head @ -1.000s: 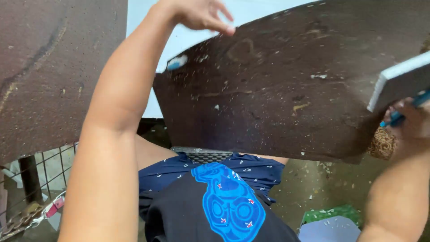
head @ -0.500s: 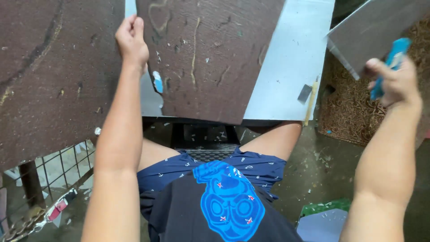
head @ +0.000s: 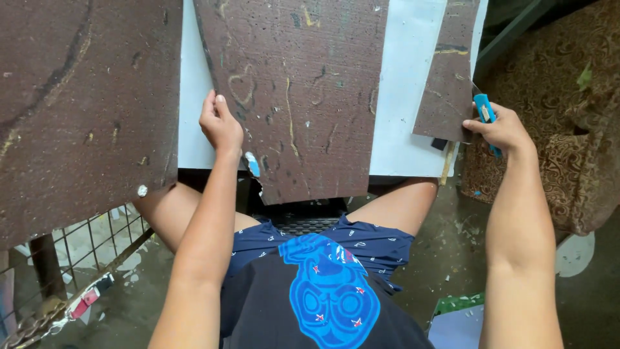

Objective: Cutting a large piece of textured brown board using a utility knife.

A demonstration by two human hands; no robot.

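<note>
Left hand [head: 219, 123] grips the board's [head: 297, 97] left edge; right hand [head: 500, 129] clenches a blue knife [head: 484, 113] beside the strip [head: 449, 77]. The blade might slip towards the near thigh

No screens or signs show anywhere in the frame. The nearest thing to a label is a small red and white tag [head: 86, 301] at the lower left, lying on the wire mesh [head: 77, 249] near the floor; it is narrow and oblong, and too small to make out more. A green wrapper-like scrap [head: 460, 304] sits at the lower right on the ground, with pale speckles on it, touching a flat lilac sheet [head: 454, 328] just below; whether it is packaging cannot be told.
</note>
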